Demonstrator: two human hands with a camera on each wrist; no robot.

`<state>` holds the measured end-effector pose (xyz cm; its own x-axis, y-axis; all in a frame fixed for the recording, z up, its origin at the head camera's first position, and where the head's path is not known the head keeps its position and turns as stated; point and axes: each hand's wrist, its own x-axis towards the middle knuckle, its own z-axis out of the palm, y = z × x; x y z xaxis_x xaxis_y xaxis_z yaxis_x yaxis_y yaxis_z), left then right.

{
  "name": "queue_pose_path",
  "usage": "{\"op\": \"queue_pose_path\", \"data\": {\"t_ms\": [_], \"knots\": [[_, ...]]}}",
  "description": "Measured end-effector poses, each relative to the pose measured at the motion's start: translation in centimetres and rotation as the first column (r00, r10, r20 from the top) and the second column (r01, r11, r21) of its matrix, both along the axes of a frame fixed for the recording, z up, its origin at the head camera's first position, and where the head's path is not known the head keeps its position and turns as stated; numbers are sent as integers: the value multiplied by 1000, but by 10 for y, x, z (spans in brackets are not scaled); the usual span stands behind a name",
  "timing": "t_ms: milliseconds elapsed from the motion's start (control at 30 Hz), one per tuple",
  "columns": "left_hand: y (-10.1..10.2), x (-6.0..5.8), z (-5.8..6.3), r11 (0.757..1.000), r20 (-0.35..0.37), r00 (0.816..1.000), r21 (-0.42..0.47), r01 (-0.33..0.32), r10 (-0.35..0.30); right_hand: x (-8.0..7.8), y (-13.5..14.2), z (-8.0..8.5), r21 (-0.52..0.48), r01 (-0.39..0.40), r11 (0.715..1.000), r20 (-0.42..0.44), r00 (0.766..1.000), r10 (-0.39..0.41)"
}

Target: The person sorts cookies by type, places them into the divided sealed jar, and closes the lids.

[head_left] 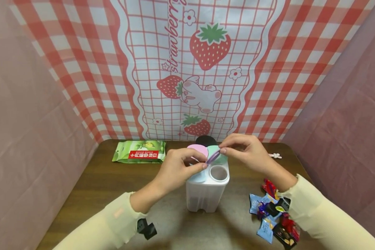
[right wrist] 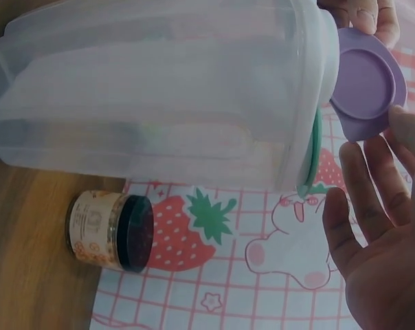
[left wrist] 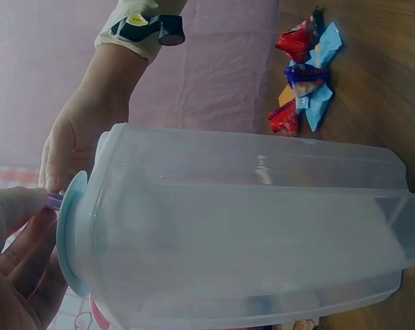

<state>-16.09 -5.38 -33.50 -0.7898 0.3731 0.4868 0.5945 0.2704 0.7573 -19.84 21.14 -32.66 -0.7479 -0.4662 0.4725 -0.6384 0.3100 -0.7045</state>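
A translucent white storage box [head_left: 204, 196] stands upright on the table, its top fitted with pink [head_left: 197, 149], mint green [head_left: 221, 159] and light blue [left wrist: 71, 234] lids. One round opening [head_left: 218, 173] at the front right is uncovered. Above the box top, a round purple lid [right wrist: 362, 84] is tilted on edge between both hands. My left hand [head_left: 177, 169] pinches one edge between thumb and fingers. The opposite edge is pinched by my right hand [head_left: 249, 152], its other fingers spread apart in the right wrist view. What lies inside the box is blurred.
Behind the box stands a jar [right wrist: 97, 230] with a black lid. A green packet [head_left: 143, 151] lies at the back left. Several wrapped snacks [head_left: 266, 227] are heaped at the right. A small white item [head_left: 275, 156] lies at the back right, before the strawberry-print cloth [head_left: 187, 69].
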Motion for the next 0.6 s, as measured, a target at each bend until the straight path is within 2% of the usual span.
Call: {"op": "queue_pose_path", "data": {"t_ms": [100,233,433,600], "knots": [[0,0,0,1000,-6,1000,1,2,-2,3,8,1,32,31,999,57,998,-33],[1,-1,-1,1000,-13,1000,5,8,-8,9,29,-4,88,119,989,125,984,-129],[0,-1,-3,1000,-7,1000,24,14,-14,8,76,-25,178,200,963,98,971,-220],[-1,-2,-4,999,-10,1000,27,17,-17,9,119,-52,275,239,931,87,958,-272]]}}
